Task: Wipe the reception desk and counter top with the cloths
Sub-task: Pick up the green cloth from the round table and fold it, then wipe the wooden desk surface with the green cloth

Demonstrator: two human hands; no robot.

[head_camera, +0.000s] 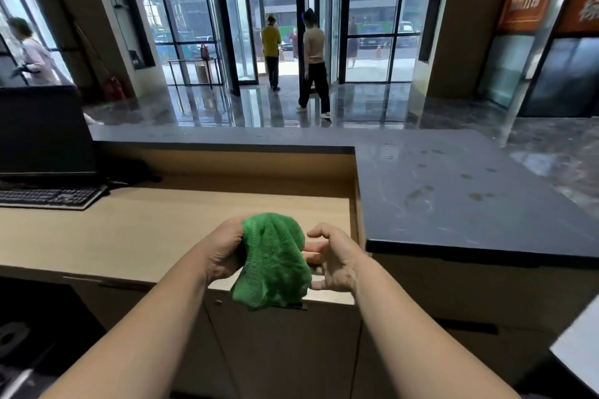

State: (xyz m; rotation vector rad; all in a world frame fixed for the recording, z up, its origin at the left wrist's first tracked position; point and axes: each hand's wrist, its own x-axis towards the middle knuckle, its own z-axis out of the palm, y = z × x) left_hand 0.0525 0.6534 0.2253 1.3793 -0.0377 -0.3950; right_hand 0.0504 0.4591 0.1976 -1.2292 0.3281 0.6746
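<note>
Left hand (223, 248), cloth (274, 264) over desk edge (113, 277)

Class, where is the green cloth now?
Head view, low centre: the green cloth hangs from the left hand, right hand beside it, over the wooden desk.

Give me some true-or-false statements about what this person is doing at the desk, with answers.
1. The left hand grips a bunched green terry cloth. True.
2. The dark grey stone counter top shows spots and smears. True.
3. The cloth lies flat on that counter top. False: it hangs in the air above the light wooden desk.
4. The black keyboard sits at the desk's right end. False: it sits at the left, below a dark monitor.
5. The right hand holds a second cloth. False: only one cloth shows; the right hand's curled fingers sit at its edge.
</note>
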